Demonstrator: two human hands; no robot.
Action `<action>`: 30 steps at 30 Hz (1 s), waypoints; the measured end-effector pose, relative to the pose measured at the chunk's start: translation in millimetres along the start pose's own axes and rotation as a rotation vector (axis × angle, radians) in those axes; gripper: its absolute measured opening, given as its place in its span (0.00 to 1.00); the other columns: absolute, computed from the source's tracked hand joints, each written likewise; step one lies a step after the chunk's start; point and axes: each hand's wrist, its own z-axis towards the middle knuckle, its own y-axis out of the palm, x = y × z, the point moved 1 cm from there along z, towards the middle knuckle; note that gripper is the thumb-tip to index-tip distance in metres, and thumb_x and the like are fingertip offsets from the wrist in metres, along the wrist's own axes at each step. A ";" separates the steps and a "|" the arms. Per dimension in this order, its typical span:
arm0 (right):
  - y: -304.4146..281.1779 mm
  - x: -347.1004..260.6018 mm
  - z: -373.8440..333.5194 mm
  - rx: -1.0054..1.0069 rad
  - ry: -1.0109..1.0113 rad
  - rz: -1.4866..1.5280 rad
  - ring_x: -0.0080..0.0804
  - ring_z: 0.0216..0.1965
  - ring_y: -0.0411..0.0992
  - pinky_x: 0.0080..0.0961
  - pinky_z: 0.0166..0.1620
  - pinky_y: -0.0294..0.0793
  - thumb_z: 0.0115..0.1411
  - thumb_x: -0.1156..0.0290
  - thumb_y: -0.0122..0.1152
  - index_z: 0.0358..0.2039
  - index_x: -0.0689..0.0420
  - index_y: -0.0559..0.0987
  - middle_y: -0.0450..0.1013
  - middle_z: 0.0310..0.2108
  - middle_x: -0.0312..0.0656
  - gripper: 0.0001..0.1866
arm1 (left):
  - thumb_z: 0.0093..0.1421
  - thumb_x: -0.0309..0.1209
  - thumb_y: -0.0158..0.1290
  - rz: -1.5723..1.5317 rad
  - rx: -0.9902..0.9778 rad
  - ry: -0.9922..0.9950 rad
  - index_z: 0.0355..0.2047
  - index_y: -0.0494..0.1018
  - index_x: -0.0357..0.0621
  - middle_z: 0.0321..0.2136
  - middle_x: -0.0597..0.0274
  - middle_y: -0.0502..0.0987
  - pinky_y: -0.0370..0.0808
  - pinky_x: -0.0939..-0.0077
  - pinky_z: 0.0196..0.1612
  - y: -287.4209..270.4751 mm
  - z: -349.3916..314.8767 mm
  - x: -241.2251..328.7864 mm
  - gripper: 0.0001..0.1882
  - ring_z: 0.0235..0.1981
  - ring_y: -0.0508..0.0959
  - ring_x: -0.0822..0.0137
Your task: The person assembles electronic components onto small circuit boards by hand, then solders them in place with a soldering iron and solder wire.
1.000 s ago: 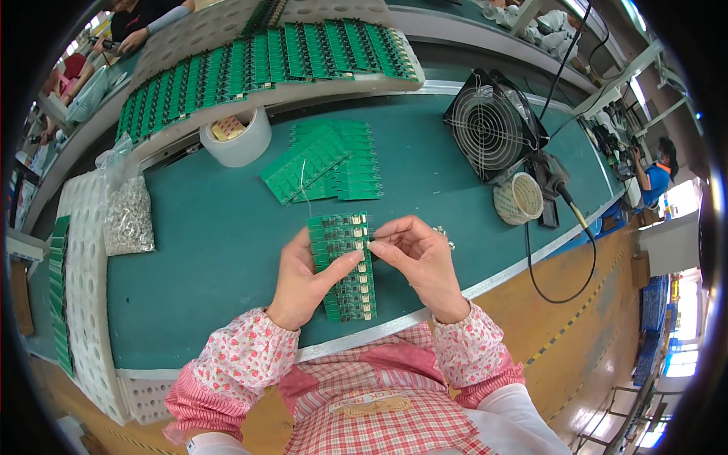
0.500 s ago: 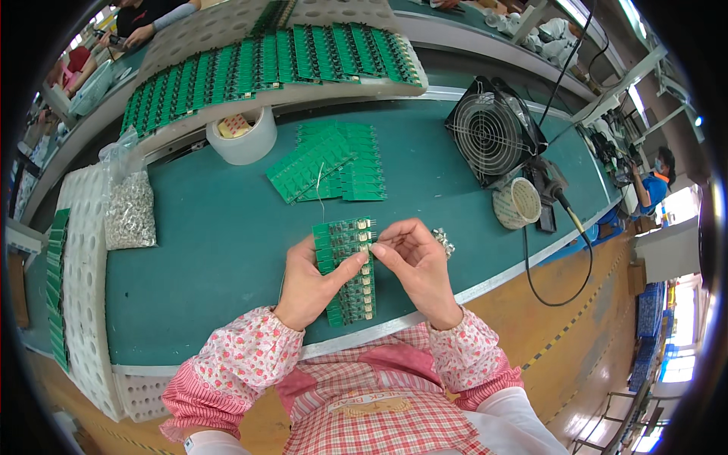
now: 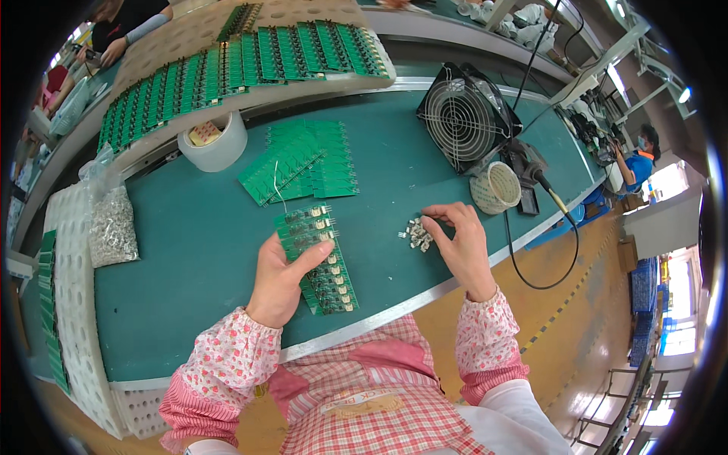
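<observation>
Green table (image 3: 189, 296): left fingers (image 3: 311, 256) grip a circuit board (image 3: 331, 282) — right fingers (image 3: 439, 234) (hold unclear) at white connectors (image 3: 416, 236).

Holds left hand (image 3: 277, 279) clasping, thumb (image 3: 309, 260) extended on top; holds right hand (image 3: 464, 246) well apart, fingers (image 3: 457, 213) loosely bent, thumb near forefinger (image 3: 437, 211).

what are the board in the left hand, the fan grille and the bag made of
Circuit board in the left hand: probably rigid laminate with a smooth green coating; it looks flat and stiff.
Fan grille: likely metal wire, given its thin, shiny rings.
Bag: apparently thin, glossy plastic film, being wrinkled and see-through.
</observation>
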 end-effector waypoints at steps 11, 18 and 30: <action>1.6 -19.4 13.5 -0.136 -0.103 -0.123 0.36 0.33 0.69 0.29 0.37 0.69 0.49 0.73 0.65 0.28 0.59 0.78 0.72 0.28 0.40 0.07 | 0.55 0.22 0.58 -0.044 -0.012 -0.059 0.43 0.69 0.40 0.36 0.65 0.75 0.74 0.74 0.38 -4.2 1.6 4.3 0.16 0.34 0.76 0.73; 10.5 -26.7 9.3 -0.059 0.111 0.331 0.29 0.30 0.73 0.22 0.36 0.71 0.53 0.77 0.62 0.29 0.61 0.77 0.73 0.28 0.40 0.03 | 0.55 0.24 0.58 -0.039 -0.051 -0.093 0.42 0.69 0.40 0.35 0.64 0.75 0.74 0.75 0.37 -6.3 1.8 4.2 0.15 0.34 0.76 0.73; 34.0 -61.9 -0.1 -0.252 0.040 0.634 0.23 0.32 0.71 0.21 0.39 0.70 0.56 0.76 0.60 0.39 0.60 0.78 0.73 0.30 0.38 0.09 | 0.57 0.24 0.56 -0.076 -0.003 -0.061 0.43 0.68 0.40 0.35 0.65 0.74 0.74 0.77 0.38 -5.2 2.7 -0.3 0.14 0.35 0.75 0.74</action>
